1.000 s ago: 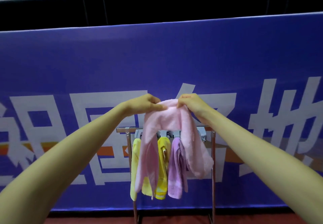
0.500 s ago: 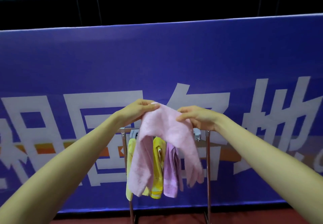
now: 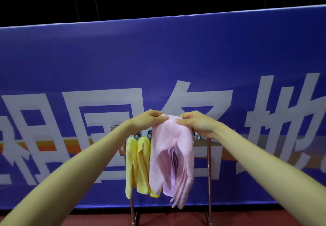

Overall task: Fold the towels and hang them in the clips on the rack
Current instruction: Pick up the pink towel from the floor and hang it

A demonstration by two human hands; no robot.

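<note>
Head view: left hand, right hand pinch pink towel, now closer together, shifted right.

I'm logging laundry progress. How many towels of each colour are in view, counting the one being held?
Yellow towels: 2, hanging from the rack
Lilac towel: 1, mostly hidden
Pink towel: 1, held by left hand and right hand
Total: 4

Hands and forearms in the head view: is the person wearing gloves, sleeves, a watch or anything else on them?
Nothing worn shows. The left hand and right hand are bare, with no gloves, rings or wristbands visible. Both forearms are bare along all that the frame shows, down to its lower corners; no sleeve edge, watch, cable or marking appears. Anything above the elbows is out of view.
</note>
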